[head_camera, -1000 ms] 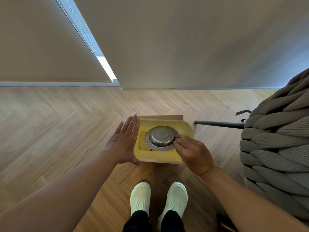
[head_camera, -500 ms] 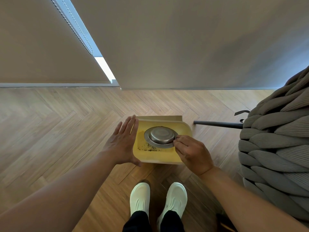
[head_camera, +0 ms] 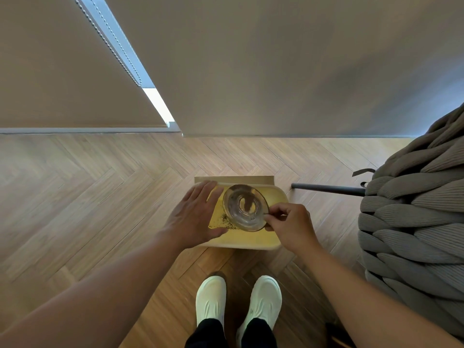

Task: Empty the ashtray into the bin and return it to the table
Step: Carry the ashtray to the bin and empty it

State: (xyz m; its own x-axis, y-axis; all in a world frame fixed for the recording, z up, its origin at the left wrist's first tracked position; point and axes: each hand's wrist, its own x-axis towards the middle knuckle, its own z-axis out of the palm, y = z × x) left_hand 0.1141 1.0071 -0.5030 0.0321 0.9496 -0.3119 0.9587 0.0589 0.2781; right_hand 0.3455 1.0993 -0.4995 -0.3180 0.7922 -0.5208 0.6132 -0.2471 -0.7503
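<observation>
A round metal ashtray [head_camera: 245, 207] hangs over the open yellow bin [head_camera: 253, 241] on the floor, its hollow inside facing up toward me. My right hand [head_camera: 288, 226] pinches its right rim between thumb and fingers. Dark ash [head_camera: 227, 222] lies scattered inside the bin, below the ashtray's left side. My left hand [head_camera: 194, 217] is flat with fingers apart, resting over the bin's left edge, just left of the ashtray and not touching it.
The bin stands on herringbone wood flooring, just ahead of my white shoes [head_camera: 237, 300]. A bulky grey knitted seat [head_camera: 414, 222] fills the right side, with a dark metal leg [head_camera: 326, 189] running toward the bin. A wall and a blind [head_camera: 75, 71] rise behind.
The ashtray showed its domed underside before; it has turned over and its inside faces up. More ash lies in the bin. My left hand shifted slightly right over the bin's edge.
</observation>
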